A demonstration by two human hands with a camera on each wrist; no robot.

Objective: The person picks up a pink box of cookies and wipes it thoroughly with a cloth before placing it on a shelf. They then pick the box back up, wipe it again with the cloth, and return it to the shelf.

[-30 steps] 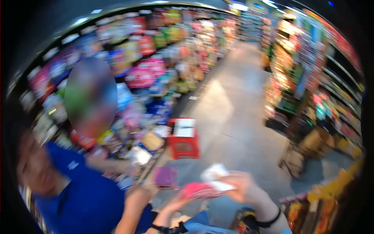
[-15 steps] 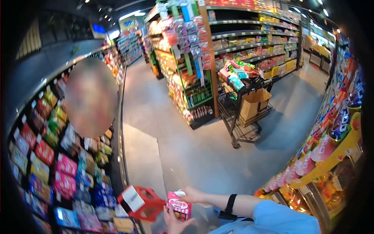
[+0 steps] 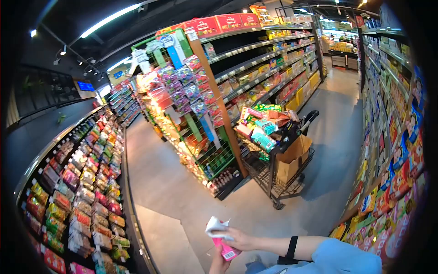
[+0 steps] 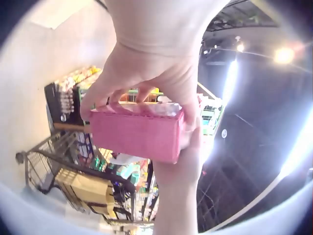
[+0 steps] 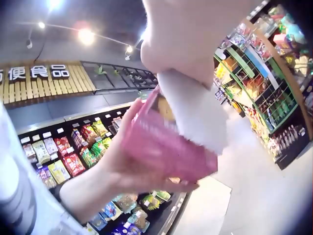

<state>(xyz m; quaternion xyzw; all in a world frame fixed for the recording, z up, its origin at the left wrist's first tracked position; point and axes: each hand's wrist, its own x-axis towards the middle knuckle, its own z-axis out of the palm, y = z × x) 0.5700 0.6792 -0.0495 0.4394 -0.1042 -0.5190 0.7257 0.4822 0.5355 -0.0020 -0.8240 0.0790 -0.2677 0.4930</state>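
Note:
A pink box (image 3: pixel 226 250) with a barcode is gripped by my left hand (image 3: pixel 221 262) low in the head view. In the left wrist view the left hand (image 4: pixel 146 73) spans the pink box (image 4: pixel 134 133), fingers along its sides. My right hand (image 3: pixel 238 239) lies across the top of the box and holds a white cloth (image 3: pixel 217 227). The right wrist view has the white cloth (image 5: pixel 195 113) hanging from the right hand (image 5: pixel 188 39) over the pink box's (image 5: pixel 164 152) upper side. The right fingertips are hidden there.
A shopping cart (image 3: pixel 270 170) loaded with packets, a cardboard box (image 3: pixel 292 160) on its lower rack, stands in the aisle. Behind it are stocked shelves (image 3: pixel 269 64) and a hanging display (image 3: pixel 191 96). Snack packs line the left shelf (image 3: pixel 86 196); more goods rise at right (image 3: pixel 388 192).
The head view has swung right, and the person in blue and the red stool have left it. The white cloth and right hand now cover more of the pink box.

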